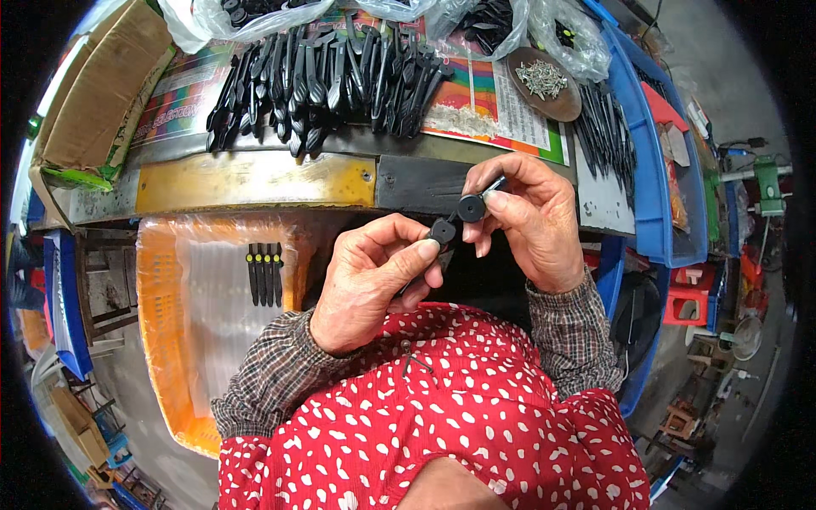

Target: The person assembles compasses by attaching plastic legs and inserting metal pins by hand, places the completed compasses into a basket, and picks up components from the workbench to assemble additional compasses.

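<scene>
Above my lap, just off the bench's front edge, both hands are close together. My left hand is closed on a black plastic part with a round disc end; its lower length runs back under my fingers. Pinched in my right hand is a second black part, whose holed disc faces up and whose narrow end sticks out past the thumb. The two discs lie almost side by side; whether they touch I cannot tell. On the bench beyond lies a heap of long black plastic pieces.
An orange crate lined with clear plastic stands at left, holding several black pieces with yellow dots. A brown dish of small screws sits at the back right. Blue bins flank the right; a cardboard box stands far left.
</scene>
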`<state>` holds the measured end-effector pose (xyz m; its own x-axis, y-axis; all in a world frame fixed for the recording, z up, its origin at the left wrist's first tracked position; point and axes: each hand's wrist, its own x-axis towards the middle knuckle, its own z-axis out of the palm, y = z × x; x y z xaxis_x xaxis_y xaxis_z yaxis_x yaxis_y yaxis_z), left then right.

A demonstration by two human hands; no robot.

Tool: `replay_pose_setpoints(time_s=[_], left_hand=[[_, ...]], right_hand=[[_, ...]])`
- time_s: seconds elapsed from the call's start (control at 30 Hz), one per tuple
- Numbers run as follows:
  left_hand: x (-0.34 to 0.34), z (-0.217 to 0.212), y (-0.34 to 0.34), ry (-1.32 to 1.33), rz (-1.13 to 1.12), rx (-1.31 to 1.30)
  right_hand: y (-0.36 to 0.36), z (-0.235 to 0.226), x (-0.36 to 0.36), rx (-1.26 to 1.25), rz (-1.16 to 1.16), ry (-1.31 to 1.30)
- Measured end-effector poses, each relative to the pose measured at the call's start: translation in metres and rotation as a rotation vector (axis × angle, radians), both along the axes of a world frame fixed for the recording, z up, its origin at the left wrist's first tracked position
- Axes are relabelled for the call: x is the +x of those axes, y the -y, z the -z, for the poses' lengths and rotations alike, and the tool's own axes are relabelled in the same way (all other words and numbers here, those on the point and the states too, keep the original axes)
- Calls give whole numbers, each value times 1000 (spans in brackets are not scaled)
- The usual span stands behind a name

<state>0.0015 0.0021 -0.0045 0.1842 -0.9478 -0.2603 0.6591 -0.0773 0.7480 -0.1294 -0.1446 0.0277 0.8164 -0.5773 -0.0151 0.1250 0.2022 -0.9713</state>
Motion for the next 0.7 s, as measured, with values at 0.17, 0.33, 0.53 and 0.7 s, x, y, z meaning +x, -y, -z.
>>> replay_pose_setpoints(time_s=[0.17, 0.33, 0.53, 0.7], left_hand=[[1, 2, 0, -22, -3, -8], [-1, 0, -2, 21, 2, -4], [-4, 0, -4, 120, -5, 11], [-8, 1, -7, 191, -53, -29]], right_hand=[[-3, 5, 2, 14, -21, -28], [-6, 6, -2, 64, -62, -54], [-7, 9, -6, -51, -93, -113], [-13, 7, -8, -63, -67, -115]])
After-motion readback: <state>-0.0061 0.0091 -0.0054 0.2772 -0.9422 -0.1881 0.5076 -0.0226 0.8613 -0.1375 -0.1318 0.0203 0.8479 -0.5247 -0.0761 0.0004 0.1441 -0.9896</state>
